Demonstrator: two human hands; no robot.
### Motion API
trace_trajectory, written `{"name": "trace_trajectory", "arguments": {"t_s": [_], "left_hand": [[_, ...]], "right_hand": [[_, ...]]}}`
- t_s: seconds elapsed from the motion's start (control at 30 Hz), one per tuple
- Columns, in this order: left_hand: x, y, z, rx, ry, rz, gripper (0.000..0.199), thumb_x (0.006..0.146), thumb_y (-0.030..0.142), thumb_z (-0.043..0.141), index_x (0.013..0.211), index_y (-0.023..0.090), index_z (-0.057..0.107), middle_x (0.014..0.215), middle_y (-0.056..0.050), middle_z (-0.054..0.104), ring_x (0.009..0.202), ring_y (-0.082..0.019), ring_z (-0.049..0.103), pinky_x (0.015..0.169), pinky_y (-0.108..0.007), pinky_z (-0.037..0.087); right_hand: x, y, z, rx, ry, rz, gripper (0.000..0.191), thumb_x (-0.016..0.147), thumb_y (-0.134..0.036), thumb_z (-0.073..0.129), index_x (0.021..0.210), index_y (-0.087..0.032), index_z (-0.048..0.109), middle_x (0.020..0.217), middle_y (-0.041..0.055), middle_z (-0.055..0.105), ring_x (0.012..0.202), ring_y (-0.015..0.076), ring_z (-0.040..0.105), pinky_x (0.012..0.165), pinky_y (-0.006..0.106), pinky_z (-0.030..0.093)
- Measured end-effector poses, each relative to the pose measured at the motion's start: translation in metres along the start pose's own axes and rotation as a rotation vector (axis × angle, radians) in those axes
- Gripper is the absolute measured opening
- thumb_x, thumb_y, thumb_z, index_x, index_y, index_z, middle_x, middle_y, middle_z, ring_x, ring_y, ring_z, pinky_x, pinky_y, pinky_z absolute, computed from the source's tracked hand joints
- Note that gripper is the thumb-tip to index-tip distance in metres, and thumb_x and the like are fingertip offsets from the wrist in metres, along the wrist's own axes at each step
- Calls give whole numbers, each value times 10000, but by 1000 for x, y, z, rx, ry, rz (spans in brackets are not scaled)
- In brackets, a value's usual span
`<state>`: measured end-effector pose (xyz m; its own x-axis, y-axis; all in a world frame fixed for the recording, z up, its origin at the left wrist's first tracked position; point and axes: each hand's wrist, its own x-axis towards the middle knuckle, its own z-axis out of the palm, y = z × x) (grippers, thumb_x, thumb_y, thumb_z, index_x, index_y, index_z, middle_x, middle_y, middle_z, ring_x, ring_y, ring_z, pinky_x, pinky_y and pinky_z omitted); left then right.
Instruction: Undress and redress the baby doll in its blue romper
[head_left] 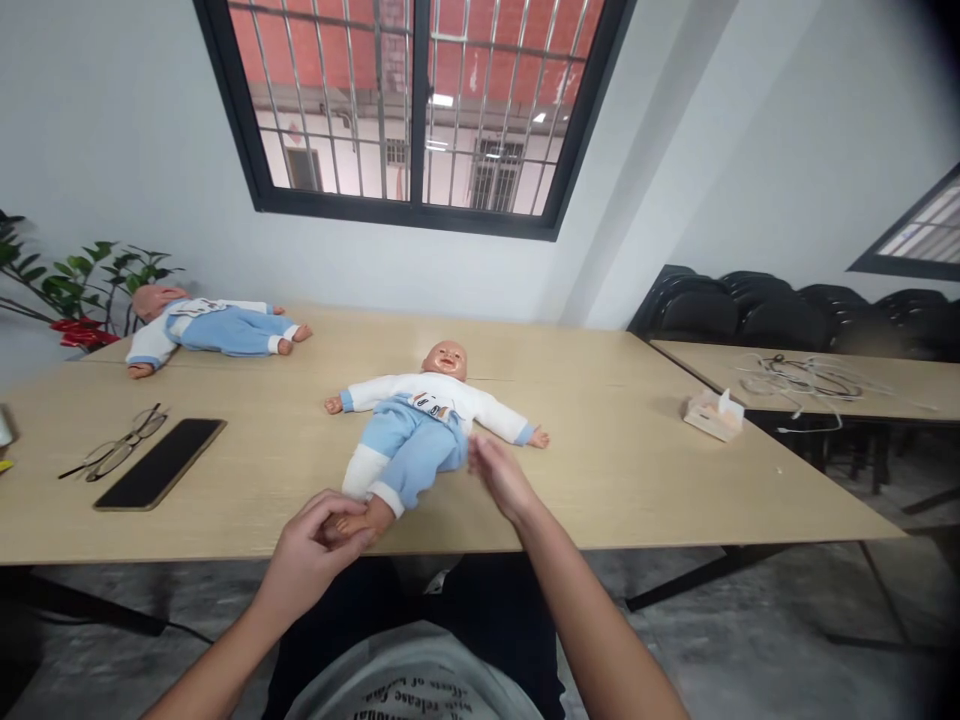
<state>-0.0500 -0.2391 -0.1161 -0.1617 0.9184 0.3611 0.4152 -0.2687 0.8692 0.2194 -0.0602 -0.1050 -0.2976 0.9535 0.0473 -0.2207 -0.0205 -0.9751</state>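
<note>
A baby doll (435, 430) in a white top and light blue trousers lies face up on the table, its arms spread and its feet towards me. My left hand (311, 545) is closed around the doll's bare foot (379, 513) at the table's front edge. White fabric (365, 468) covers the lower part of the doll's other leg, and that foot is hidden. Beside the doll's hip, my right hand (501, 478) is held with its fingers stretched out, slightly blurred. It holds nothing, and whether it touches the trousers I cannot tell.
A second doll (225, 325) in similar clothes lies at the back left by a plant (82, 280). Glasses (120, 445) and a black phone (161, 463) rest on the table (600, 490) at left. A tissue box (714, 414) stands right; cables (806, 380) lie on another table.
</note>
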Motion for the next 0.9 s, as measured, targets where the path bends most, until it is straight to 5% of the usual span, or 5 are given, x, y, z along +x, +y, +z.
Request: {"name": "trace_trajectory", "arguments": {"t_s": [0.1,0.33,0.5,0.7,0.9], "left_hand": [[0,0,1,-76,14,-102,233,841,341,766,1007,197,690,1050,-73,678,975,-215,673,835,-294,566],[9,4,-16,-200,58,-299,354,761,437,819,985,183,717,970,-63,740,902,-219,700,791,-282,572],[11,-2,-38,-274,42,-374,387,781,469,812,1021,185,709,963,-61,753,863,-200,693,771,-271,567],[8,-5,-51,-294,4,-397,373,783,459,814,1008,184,703,956,-60,746,872,-202,691,765,-263,555],[7,-7,-58,-258,-54,-394,394,777,480,819,1002,183,692,948,-57,736,872,-213,692,765,-280,559]], "right_hand": [[-4,0,3,-145,-107,66,383,825,-569,760,884,-202,671,841,23,636,766,176,515,700,297,392],[-2,-9,-11,85,-216,92,326,830,-519,728,806,-222,597,757,7,525,670,153,407,641,299,350],[5,-26,-32,-293,-459,222,343,815,-516,749,865,-201,622,683,-34,458,601,118,351,584,271,260],[25,-46,-35,-768,-390,16,454,779,-584,754,687,-202,525,662,-42,420,645,130,353,602,271,266],[24,-43,-29,-221,-270,114,395,821,-581,716,861,-207,597,649,-32,477,568,123,361,516,250,234]]}}
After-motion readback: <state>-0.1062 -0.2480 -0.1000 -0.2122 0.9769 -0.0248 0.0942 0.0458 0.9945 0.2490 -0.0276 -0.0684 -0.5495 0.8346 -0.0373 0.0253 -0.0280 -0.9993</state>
